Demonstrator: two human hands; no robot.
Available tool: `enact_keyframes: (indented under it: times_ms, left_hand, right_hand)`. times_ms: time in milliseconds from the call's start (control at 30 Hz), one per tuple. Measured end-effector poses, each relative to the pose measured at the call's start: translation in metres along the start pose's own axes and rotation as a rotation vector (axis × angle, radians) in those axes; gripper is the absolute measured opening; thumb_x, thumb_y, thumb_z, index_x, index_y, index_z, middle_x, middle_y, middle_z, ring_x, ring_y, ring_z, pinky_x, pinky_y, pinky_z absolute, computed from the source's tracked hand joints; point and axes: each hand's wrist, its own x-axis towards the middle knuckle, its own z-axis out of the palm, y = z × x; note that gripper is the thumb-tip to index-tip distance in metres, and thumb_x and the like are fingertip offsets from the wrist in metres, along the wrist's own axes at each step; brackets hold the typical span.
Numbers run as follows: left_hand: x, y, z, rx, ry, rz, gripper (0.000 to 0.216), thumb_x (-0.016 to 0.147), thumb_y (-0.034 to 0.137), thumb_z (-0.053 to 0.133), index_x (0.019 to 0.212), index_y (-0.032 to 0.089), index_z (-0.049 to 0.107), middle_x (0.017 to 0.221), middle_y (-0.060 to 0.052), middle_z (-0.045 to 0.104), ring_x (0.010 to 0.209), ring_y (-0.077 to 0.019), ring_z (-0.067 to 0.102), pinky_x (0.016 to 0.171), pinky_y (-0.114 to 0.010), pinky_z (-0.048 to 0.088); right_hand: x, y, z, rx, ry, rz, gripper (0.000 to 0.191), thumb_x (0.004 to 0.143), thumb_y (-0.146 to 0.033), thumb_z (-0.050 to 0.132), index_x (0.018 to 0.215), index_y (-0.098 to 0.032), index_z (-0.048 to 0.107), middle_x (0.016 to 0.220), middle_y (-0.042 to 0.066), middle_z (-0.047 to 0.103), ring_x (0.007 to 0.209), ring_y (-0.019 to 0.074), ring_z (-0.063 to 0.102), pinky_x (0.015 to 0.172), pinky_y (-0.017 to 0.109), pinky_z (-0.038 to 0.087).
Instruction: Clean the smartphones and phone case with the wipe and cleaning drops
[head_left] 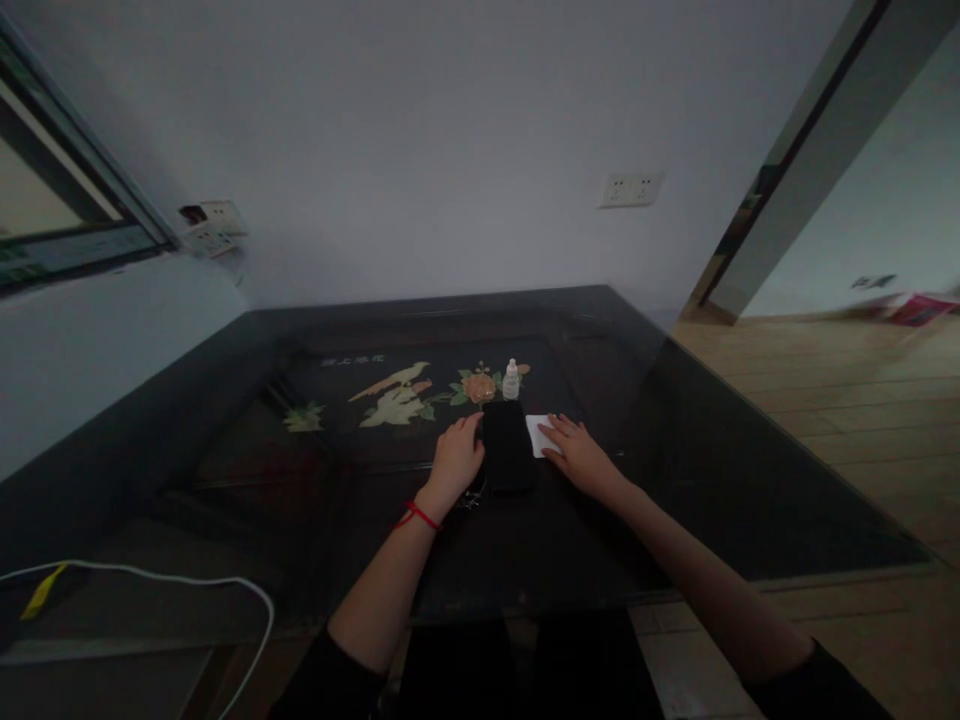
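Red cord (424, 515) circles your left wrist; that left hand (457, 455) curls against the left edge of a black slab (508, 450), its grip unclear. Your right hand (579, 455) lies fingers apart on a white pad (534, 438), just right of the slab. Small metal pieces (472, 498) sit near your left wrist; a small bottle (511, 382) stands beyond. Dark tabletop (450, 560), bird-and-flower picture (396, 406), pale wall (412, 150). Pale characters (352, 360) are too blurred to read.

A small white plastic bottle (511, 382) blocked the way beyond the flat black rectangular slab (508, 450); glossy dark tabletop (637, 400) gave passage rightward.
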Motion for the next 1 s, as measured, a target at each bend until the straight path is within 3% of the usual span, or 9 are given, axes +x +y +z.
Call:
enact_keyframes:
  times_ms: [133,233,333,467,633,867,1000]
  left_hand:
    - [-0.002,0.002,-0.001,0.06,-0.029,0.011,0.049,0.08,0.01,0.05,0.128,0.02,0.052,0.12,-0.011,0.061,0.11,-0.0202,0.058,0.097,-0.034,0.042]
    - [-0.003,0.005,-0.002,0.096,-0.038,0.015,0.048,0.082,0.01,0.047,0.129,0.019,0.051,0.121,-0.011,0.061,0.11,-0.0199,0.058,0.097,-0.034,0.042]
    - [-0.003,0.007,-0.003,0.129,-0.035,0.017,0.048,0.084,0.008,0.041,0.13,0.019,0.051,0.12,-0.011,0.062,0.112,-0.0187,0.058,0.097,-0.032,0.042]
    - [-0.004,0.009,-0.005,0.172,-0.03,0.022,0.048,0.084,0.007,0.037,0.13,0.016,0.051,0.121,-0.011,0.062,0.112,-0.0189,0.058,0.097,-0.033,0.042]
    - [-0.003,0.01,-0.004,0.194,-0.027,0.023,0.048,0.085,0.009,0.036,0.131,0.016,0.049,0.122,-0.011,0.062,0.114,-0.019,0.057,0.099,-0.034,0.041]
    - [-0.002,0.007,-0.004,0.139,0.014,0.014,0.046,0.086,0.011,0.037,0.13,0.017,0.05,0.121,-0.013,0.063,0.111,-0.0197,0.059,0.099,-0.036,0.042]
    - [-0.001,0.002,-0.004,0.052,0.038,0.02,0.045,0.086,0.01,0.037,0.129,0.014,0.051,0.118,-0.013,0.064,0.108,-0.0212,0.06,0.098,-0.038,0.044]
  right_hand:
    - [0.023,0.005,-0.015,0.261,0.149,0.01,0.033,0.085,-0.029,0.058,0.115,-0.02,0.066,0.135,0.013,0.056,0.126,0.0275,0.05,0.108,0.047,0.036]
    - [0.06,0.011,-0.022,0.337,0.208,0.056,0.032,0.086,-0.025,0.056,0.116,-0.017,0.064,0.118,0.012,0.066,0.109,0.022,0.063,0.096,0.04,0.049]
    - [0.1,0.008,-0.012,0.399,0.208,0.082,0.038,0.078,-0.021,0.066,0.116,-0.016,0.062,0.105,0.01,0.071,0.092,0.0187,0.069,0.085,0.035,0.054]
    - [0.132,-0.001,0.012,0.44,0.233,0.112,0.038,0.07,-0.018,0.073,0.107,-0.016,0.066,0.102,0.01,0.072,0.088,0.0198,0.069,0.081,0.033,0.054]
    - [0.135,-0.003,0.025,0.475,0.259,0.116,0.021,0.071,-0.02,0.073,0.092,-0.019,0.07,0.093,0.006,0.074,0.085,0.0197,0.069,0.081,0.031,0.052]
    - [0.133,-0.014,0.03,0.523,0.273,0.109,0.023,0.071,-0.022,0.072,0.094,-0.021,0.069,0.097,0.006,0.073,0.087,0.02,0.069,0.084,0.033,0.051]
    - [0.126,-0.016,0.019,0.548,0.311,0.118,0.037,0.07,-0.025,0.072,0.106,-0.017,0.065,0.105,0.01,0.07,0.095,0.0224,0.066,0.088,0.038,0.049]
